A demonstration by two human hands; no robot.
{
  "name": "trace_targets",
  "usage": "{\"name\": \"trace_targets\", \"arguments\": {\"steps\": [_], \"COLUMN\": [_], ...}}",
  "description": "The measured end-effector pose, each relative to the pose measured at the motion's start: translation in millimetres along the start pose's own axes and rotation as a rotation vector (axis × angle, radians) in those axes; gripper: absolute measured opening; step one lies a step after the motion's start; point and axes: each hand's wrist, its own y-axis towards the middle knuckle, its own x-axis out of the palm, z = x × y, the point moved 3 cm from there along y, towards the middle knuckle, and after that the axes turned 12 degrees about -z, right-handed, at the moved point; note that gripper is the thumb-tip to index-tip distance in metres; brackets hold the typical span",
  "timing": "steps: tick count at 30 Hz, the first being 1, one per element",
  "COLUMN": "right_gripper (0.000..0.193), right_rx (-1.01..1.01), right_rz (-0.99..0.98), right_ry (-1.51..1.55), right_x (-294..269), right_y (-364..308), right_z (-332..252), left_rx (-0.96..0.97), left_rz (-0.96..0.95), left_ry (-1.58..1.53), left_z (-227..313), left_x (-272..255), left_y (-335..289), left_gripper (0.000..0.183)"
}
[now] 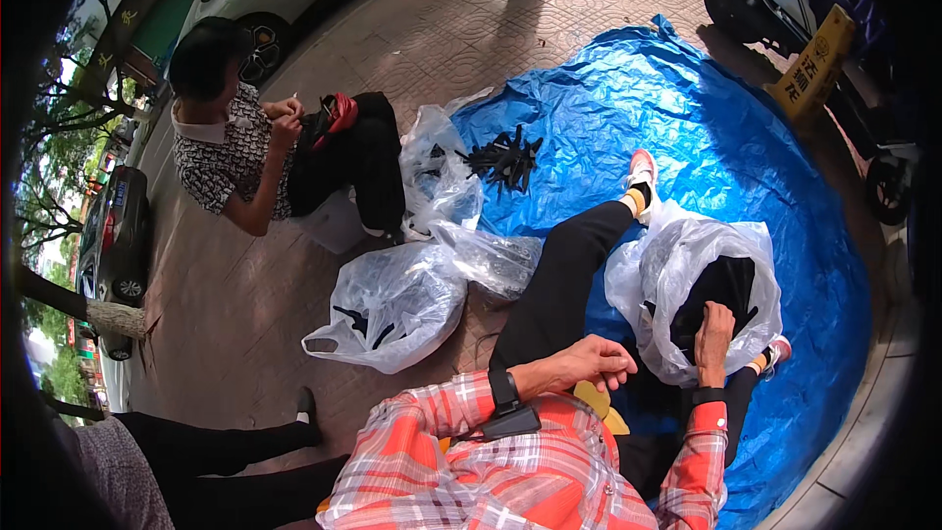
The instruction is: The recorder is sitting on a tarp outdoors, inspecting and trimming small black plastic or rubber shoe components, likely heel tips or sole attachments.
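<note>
My left hand (586,363) hovers over my lap with its fingers curled together; whatever they may hold is too small to make out. Below it lies something yellow (601,404), partly covered by my shirt. My right hand (714,336) is at the mouth of a translucent white plastic bag (663,265) standing between my legs. Its fingers bend down against dark black items (721,290) inside, and their tips are hard to see. Single black pieces cannot be told apart in the bag.
A blue tarp (795,265) spreads under my feet, with a pile of black strips (507,159) on it. Another plastic bag (392,309) holding black strips lies left of my leg. A seated person (235,137) works with both hands at the far left. A scooter (756,10) stands at the right.
</note>
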Motion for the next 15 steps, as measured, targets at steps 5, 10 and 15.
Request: {"name": "trace_targets", "arguments": {"steps": [5,10,15], "right_gripper": [0.027,0.041,0.042], "right_rx": [0.226,0.489,0.433], "right_rz": [0.222,0.086,-0.134], "right_ry": [0.022,1.114,1.482], "right_x": [-25,-81,-82], "right_y": [-22,-46,-85], "right_z": [14,-46,-101], "left_rx": [-0.024,0.047,0.164], "left_rz": [-0.178,-0.134,-0.090], "left_ry": [0.014,-0.208,-0.039], "left_z": [6,21,32], "left_x": [12,14,25], "left_y": [16,16,10], "left_gripper": [0.032,0.040,0.035]}}
